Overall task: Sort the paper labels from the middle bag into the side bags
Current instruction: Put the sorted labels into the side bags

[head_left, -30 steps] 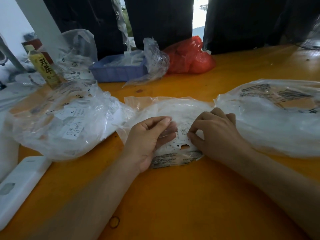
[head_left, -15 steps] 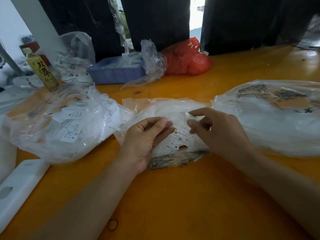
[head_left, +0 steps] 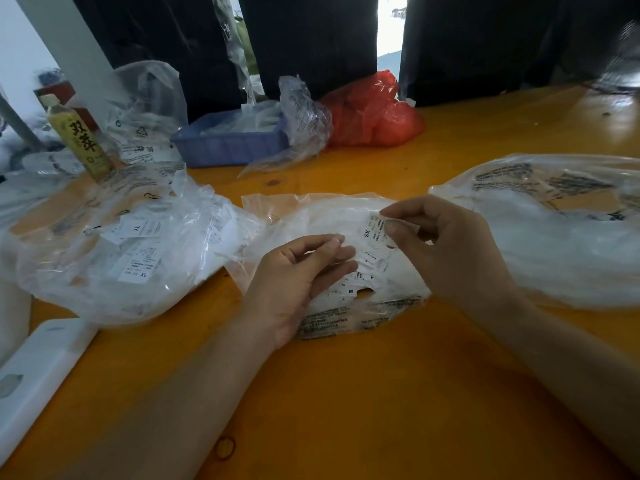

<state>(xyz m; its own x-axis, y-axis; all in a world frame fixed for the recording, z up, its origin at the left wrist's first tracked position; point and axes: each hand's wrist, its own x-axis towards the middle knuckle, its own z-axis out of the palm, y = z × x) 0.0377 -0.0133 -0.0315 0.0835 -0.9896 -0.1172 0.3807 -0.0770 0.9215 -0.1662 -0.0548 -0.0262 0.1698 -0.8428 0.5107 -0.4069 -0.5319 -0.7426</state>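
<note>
The clear middle bag (head_left: 322,216) lies on the orange table with several small white paper labels (head_left: 360,282) piled at its near opening. My right hand (head_left: 446,251) pinches one white label (head_left: 375,230) marked XS between thumb and forefinger, lifted just above the pile. On the left side of that opening rests my left hand (head_left: 298,278), fingers loosely curled around the bag's plastic edge. A left bag (head_left: 114,251) holds labels printed XL. The right bag (head_left: 561,237) is clear plastic with white contents.
At the back stand a blue tray (head_left: 228,143) with plastic wrap, a red bag (head_left: 370,116) and a yellow drink bottle (head_left: 78,136). A white flat object (head_left: 38,368) lies at the near left edge. A rubber band (head_left: 225,447) rests on the table in front.
My right hand rose from the label pile with one XS label pinched in it. My left hand stayed at the bag's opening.
</note>
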